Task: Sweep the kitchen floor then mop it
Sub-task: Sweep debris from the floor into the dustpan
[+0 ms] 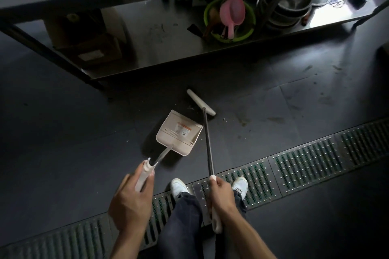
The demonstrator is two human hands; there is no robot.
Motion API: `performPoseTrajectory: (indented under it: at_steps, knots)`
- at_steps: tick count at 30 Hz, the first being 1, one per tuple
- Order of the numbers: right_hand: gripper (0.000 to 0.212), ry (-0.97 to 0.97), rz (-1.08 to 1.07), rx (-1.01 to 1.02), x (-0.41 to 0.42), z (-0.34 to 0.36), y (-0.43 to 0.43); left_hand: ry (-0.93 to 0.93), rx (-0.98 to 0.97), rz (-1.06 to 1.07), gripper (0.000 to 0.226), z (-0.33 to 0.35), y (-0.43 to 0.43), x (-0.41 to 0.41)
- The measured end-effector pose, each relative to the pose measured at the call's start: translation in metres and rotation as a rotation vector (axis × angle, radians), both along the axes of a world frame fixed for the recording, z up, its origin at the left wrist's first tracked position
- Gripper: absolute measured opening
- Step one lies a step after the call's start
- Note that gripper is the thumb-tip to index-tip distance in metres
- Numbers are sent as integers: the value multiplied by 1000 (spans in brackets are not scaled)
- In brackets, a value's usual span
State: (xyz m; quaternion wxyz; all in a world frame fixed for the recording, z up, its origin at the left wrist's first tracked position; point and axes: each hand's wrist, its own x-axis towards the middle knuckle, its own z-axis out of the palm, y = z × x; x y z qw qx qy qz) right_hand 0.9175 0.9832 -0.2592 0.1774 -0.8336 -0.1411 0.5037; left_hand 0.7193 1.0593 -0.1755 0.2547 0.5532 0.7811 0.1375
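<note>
A beige dustpan (179,132) rests on the dark floor (63,128) with its mouth facing the steel table. My left hand (131,200) grips the dustpan's long pale handle (145,171). My right hand (221,197) grips the white end of a broom handle (208,145). The broom's white head (201,102) sits on the floor just beyond the dustpan's mouth, its bristles dark and hard to see. Small pale crumbs lie around the broom head and to its right.
A steel table with a low shelf (168,48) stands ahead, holding a cardboard box (92,48), a green basin (230,21) with a pink scoop, and stacked metal bowls (286,2). A metal drain grate (305,162) runs under my white shoes (179,187).
</note>
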Motion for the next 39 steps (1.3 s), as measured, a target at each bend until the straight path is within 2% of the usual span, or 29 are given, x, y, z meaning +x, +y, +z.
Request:
performPoseTrajectory:
  at_steps: [4,6,9,13,16,19,21,25,28,30,34,39]
  knots:
    - [40,-101,-98,-17,31,-14,0,2,36,-1,34,3,-1,-8]
    - [40,-92,-158,-42,51,-34,-3,-3,33,27,33,1,-3,-13]
    - [38,-90,-221,-96,63,-26,8,1,29,53,33,-2,-8,-18]
    - [37,-40,-195,-130,42,-45,4,2,17,93,33,-4,-20,-18]
    - [49,83,-105,-140,7,-98,-27,1,28,109,32,-3,-30,-17]
    - [45,186,-67,-136,-24,-73,-31,8,26,153,32,1,-39,-11]
    - [38,235,-48,-81,-32,-22,-16,-10,22,193,34,0,-43,-10]
    - [38,223,-46,-27,-27,24,-2,9,11,220,36,1,-47,-14]
    - [37,219,-65,-2,-8,14,-4,25,23,250,34,6,-48,-13]
    - [44,151,-61,10,4,19,4,19,33,274,34,8,-49,-14]
    - [31,92,-74,11,19,38,28,-24,45,345,34,5,-53,-27]
    - [33,65,-27,-27,-11,6,34,-32,46,354,36,1,-57,-63]
